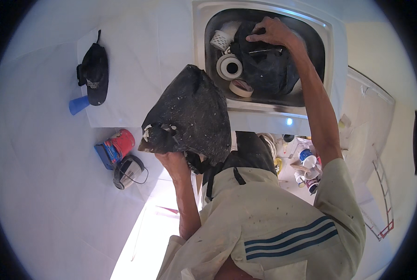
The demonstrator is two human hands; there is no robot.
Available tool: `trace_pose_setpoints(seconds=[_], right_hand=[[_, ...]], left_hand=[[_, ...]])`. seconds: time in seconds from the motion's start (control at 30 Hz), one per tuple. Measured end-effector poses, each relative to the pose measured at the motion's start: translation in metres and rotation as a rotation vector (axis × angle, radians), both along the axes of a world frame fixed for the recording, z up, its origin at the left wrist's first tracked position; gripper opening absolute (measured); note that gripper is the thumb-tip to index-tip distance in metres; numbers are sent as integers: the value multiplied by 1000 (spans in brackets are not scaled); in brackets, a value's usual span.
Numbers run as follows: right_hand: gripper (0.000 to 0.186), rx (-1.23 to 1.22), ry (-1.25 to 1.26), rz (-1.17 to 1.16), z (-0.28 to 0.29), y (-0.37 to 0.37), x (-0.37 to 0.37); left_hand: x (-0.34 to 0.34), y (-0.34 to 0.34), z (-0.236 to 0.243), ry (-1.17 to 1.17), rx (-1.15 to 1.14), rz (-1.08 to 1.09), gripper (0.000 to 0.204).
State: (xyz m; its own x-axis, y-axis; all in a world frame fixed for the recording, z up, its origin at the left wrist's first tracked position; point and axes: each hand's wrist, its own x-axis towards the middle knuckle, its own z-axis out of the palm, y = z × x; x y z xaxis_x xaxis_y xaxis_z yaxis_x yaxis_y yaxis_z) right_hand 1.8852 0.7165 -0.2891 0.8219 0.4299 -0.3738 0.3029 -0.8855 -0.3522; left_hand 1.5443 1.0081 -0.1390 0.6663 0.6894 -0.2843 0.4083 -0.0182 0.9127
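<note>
My left hand (170, 158) grips the bottom of a large black, speckled cloth bag (185, 112), which hangs over most of the fingers and has pale bits at its lower left corner. My right hand (273, 32) reaches into the steel sink (313, 60), fingers curved and apart on a dark bundle (271, 70) like a bag. Left of that bundle lie a white perforated cup-shaped item (220, 40), a white tape roll (229, 66) and a beige tape roll (241, 88).
On the pale countertop (133, 60) sit a dark pouch (96, 74) and blue cup (79, 105). Below at left are a red bucket (123, 142), blue case (105, 154) and kettle-like container (128, 172). Several paint pots (307, 157) crowd below the sink. A ladder-like frame (385, 196) stands right.
</note>
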Motion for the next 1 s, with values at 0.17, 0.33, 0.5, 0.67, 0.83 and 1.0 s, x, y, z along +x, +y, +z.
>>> trace_pose_setpoints(seconds=[0.17, 0.33, 0.5, 0.67, 0.83, 1.0], right_hand=[[42, 151, -154, 139, -19, -18, -12], [20, 272, -232, 238, -39, -52, -13], [17, 441, -282, -8, 16, -48, -39], [20, 528, -159, -404, 59, -64, -95], [27, 497, -279, -650, 109, -74, -130], [32, 476, -278, -774, 127, -86, -152]], left_hand=[[-9, -2, 8, -56, -71, 151, 31], [-4, -10, 21, -96, -121, 326, 30], [-16, 4, 26, -85, -100, 480, 27], [-31, 25, 17, -66, -59, 509, 25], [-37, 42, 14, -32, -43, 527, 24], [-42, 48, 18, 3, -44, 514, 23]])
